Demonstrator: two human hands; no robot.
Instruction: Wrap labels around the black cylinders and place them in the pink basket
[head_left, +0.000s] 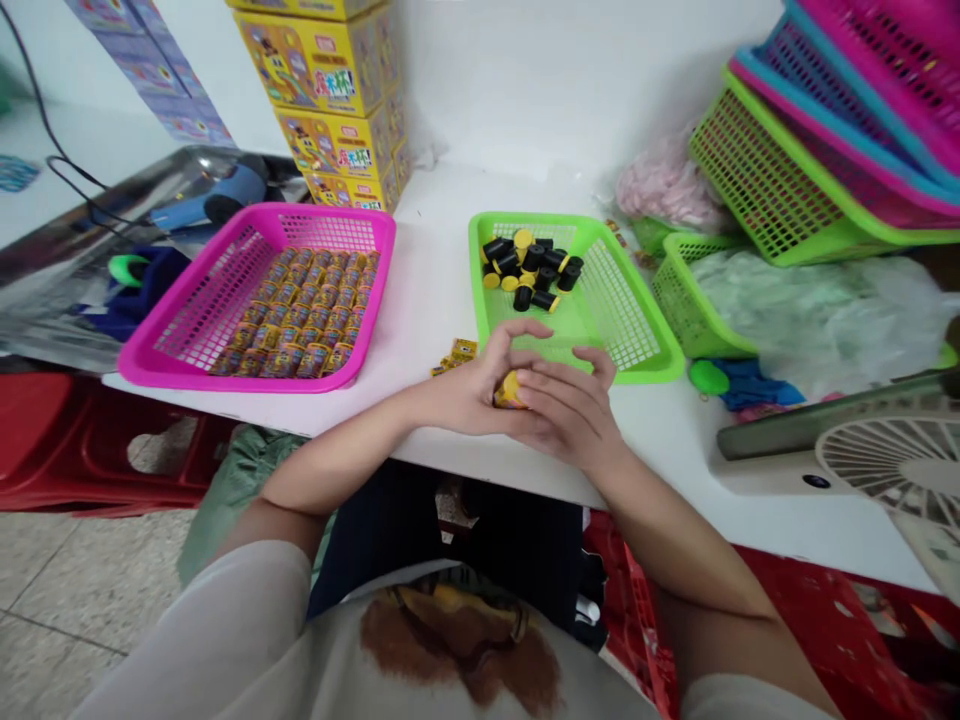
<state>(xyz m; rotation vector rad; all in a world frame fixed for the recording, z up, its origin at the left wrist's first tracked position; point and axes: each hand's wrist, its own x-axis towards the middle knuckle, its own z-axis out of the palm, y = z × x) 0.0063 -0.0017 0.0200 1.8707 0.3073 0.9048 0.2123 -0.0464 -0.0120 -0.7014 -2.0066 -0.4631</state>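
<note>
Both hands meet over the near edge of the counter (435,270), at the centre of the frame, around a small container (508,388); the left hand (471,395) grasps it from the left, while the right hand (574,410) has its fingers laid across it, also gripping; the step in hand looks like working the printed wrap onto this piece; the next move seems to call for the left hand to keep it steady while the right fingers press or turn the wrap evenly; the container's yellow end appears to point toward the top of the frame, its long axis running roughly up and down the picture, though fingers hide much of it and the exact tilt cannot be told; plain black containers (523,270) lie at mixed angles in the green basket (651,362), right of centre; wrapped containers (300,320) stand in rows in the pink basket (139,350), at left.
</note>
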